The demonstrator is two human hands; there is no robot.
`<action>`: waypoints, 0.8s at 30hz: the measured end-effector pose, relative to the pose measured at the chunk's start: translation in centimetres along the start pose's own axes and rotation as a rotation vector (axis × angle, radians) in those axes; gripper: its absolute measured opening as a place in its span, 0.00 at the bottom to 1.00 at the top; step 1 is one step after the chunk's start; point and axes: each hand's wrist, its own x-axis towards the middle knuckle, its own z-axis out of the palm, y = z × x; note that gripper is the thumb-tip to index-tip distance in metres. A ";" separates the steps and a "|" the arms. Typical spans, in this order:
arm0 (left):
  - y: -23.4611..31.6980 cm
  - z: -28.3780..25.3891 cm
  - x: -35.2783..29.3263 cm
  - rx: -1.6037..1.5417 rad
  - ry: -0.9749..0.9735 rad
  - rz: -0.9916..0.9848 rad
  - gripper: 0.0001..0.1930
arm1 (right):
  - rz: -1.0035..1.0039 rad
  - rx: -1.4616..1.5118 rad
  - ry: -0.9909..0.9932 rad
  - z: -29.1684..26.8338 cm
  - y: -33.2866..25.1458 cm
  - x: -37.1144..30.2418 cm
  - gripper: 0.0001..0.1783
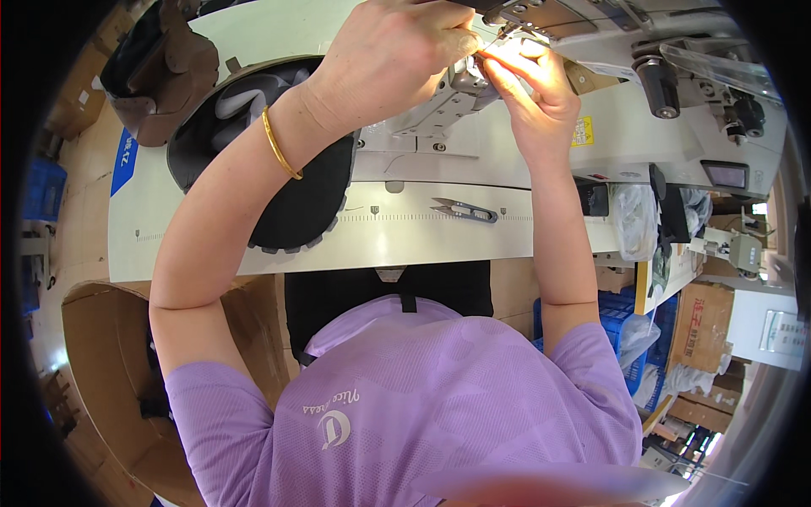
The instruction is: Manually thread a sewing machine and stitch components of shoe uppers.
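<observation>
Both hands meet under the bright lamp light at the needle area of an industrial sewing machine [688, 139]. My left hand [393, 55] comes in from the left with its fingertips pinched together. Close against them, the thumb and fingers of my right hand [536, 89] are also closed. Whatever lies between the fingertips is too small to make out. Just below the hands is the machine's metal bed [431, 127]. A black padded piece with a notched edge [308, 203] lies under my left forearm. Thread snips [465, 210] rest on the table between my forearms.
A brown and black moulded piece [160, 80] sits at the table's far left. The white table [194, 249] carries a printed ruler along its front. An open cardboard box [106, 372] stands below left. Blue crates [621, 325] and clear plastic bags [634, 221] are at the right.
</observation>
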 end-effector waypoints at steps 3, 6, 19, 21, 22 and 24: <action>0.1 0.0 0.0 0.002 -0.004 0.002 0.06 | -0.001 -0.009 0.000 0.0 -0.1 0.0 0.11; 0.1 -0.1 0.0 -0.013 -0.001 -0.008 0.06 | 0.015 0.026 0.000 0.1 -0.3 0.1 0.11; 0.0 -0.3 -0.2 -0.046 0.023 0.006 0.08 | 0.025 0.032 0.003 0.1 -0.5 0.0 0.10; 0.0 -0.2 -0.3 -0.044 0.019 0.005 0.08 | 0.013 0.015 0.005 0.1 -0.5 0.0 0.10; 0.0 -0.2 -0.3 -0.041 0.015 0.004 0.07 | 0.001 -0.003 0.006 0.1 -0.5 0.0 0.11; 0.0 -0.1 -0.3 -0.041 0.031 0.008 0.07 | 0.001 -0.010 0.007 0.1 -0.6 0.0 0.11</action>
